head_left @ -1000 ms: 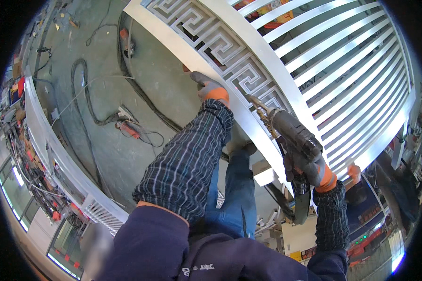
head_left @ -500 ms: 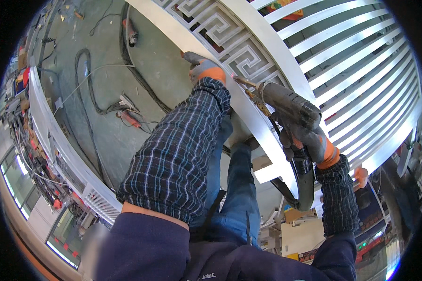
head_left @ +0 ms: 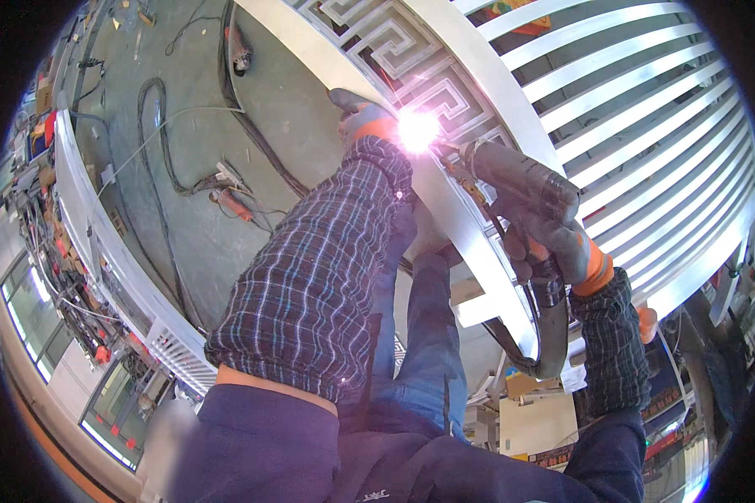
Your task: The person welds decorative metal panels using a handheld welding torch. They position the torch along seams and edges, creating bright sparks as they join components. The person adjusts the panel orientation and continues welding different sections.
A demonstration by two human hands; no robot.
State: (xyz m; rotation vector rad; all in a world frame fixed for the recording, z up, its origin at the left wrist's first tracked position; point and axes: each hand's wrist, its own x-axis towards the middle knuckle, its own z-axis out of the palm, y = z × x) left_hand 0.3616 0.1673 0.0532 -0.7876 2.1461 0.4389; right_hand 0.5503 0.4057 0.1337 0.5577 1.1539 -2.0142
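1. Up in the upper middle of the frame, a bright welding spark [head_left: 417, 130] burns on the white metal frame [head_left: 470, 226].
2. Lower right of it, the right hand [head_left: 545, 239] is closed around the welding torch [head_left: 516, 180], whose long body points up-left at the spark.
3. Just left of the spark, the left hand [head_left: 359, 113] rests on the frame; its grip can't be made out.

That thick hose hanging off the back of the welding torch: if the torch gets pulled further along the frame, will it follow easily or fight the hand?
The hose hangs in a deep loop below the right hand, so it is probably flexible with slack to follow. Its thickness suggests some weight dragging on the welding torch. The loop lies close to the white frame and might snag there.
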